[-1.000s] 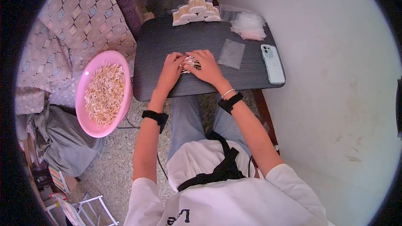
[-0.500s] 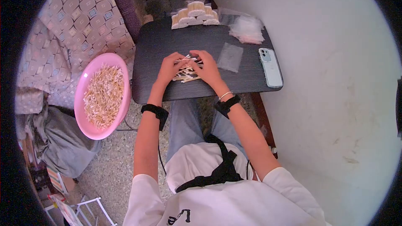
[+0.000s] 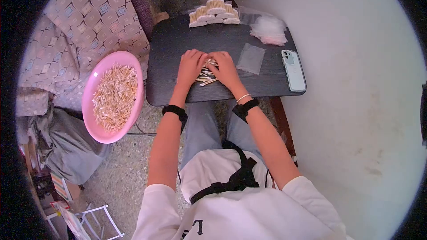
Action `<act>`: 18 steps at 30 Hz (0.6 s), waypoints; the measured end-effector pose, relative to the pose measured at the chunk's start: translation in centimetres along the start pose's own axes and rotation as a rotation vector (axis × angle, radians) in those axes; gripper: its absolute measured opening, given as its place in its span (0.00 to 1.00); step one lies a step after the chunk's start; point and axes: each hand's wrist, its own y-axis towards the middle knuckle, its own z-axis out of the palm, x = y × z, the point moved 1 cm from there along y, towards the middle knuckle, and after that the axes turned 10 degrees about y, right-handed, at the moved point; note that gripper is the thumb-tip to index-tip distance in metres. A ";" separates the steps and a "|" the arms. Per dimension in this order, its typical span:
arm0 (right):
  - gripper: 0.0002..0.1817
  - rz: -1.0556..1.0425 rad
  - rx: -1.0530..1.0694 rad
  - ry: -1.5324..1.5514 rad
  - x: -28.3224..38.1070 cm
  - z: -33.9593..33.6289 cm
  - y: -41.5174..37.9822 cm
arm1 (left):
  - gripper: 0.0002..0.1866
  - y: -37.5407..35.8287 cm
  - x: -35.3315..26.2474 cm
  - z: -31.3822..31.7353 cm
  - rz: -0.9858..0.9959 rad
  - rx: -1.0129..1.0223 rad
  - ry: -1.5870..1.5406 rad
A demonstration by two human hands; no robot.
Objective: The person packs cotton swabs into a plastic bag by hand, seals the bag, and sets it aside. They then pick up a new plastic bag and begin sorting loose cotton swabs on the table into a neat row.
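Note:
A loose pile of cotton swabs [image 3: 206, 81] lies on the dark tabletop [image 3: 169, 40], partly covered by my hands. My left hand [image 3: 191, 67] curves around the pile's left side, its fingers together and bent over swabs. From the right, my right hand [image 3: 226, 69] closes in on the same swabs, thumb inward. The fingertips of both hands almost meet at the pile's far end. Just right of my right hand, a clear plastic bag [image 3: 251, 58] lies flat.
Bundles of cotton swabs [image 3: 216, 8] are stacked at the table's back edge. Beside them is a pile of clear bags [image 3: 269, 31]. A phone [image 3: 294, 71] lies near the right edge, by a white wall [image 3: 351, 84]. Left of the table, a pink basin [image 3: 87, 106] holds many loose swabs.
My left hand has swung its fingers forward and over the swabs, and both hands cover more of the pile's far part. The whole view has shifted slightly.

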 end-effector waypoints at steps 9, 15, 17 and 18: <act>0.21 0.058 -0.011 0.008 0.6 0.0 0.4 | 0.11 0.1 0.4 0.6 -0.011 0.103 -0.064; 0.20 0.063 -0.007 -0.006 0.4 0.0 0.2 | 0.12 0.0 0.5 1.1 -0.008 0.091 0.015; 0.20 0.062 -0.004 -0.020 0.2 0.1 0.2 | 0.12 0.0 0.4 1.1 -0.004 0.083 0.004; 0.19 0.062 -0.004 -0.021 0.3 0.1 0.3 | 0.13 0.0 0.5 1.0 -0.002 0.080 -0.001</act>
